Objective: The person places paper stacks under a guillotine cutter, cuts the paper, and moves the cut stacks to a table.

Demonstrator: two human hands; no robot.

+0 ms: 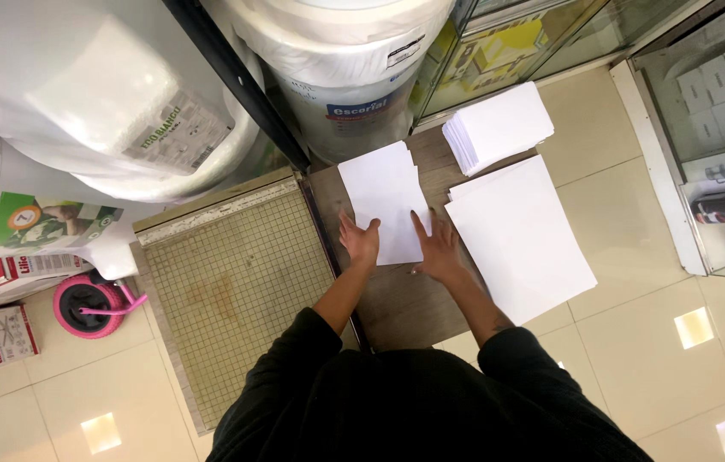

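left hand [361, 240]: fingers spread and flat, pressing the lower left corner of the small stack of cut white sheets [386, 201].
right hand [437, 248]: fingers spread, flat on the stack's lower right edge at about 5 o'clock; nothing is pinched.
small stack of cut white sheets: lies on the wooden tabletop [405, 304], just right of the paper trimmer, top sheet slightly skewed.
handling: likely light, thin and limp; the sheets look smooth, so they probably slide and fan apart. The outer edges, squeezed from both sides, seem the best hold.
large white sheets [521, 235]: at 3 o'clock, just beside the right hand.
neat pile of cut sheets [499, 124]: at 1 o'clock, apart.
paper trimmer [238, 282]: gridded board at 9 o'clock.
paper rolls [345, 51]: at 12 o'clock.
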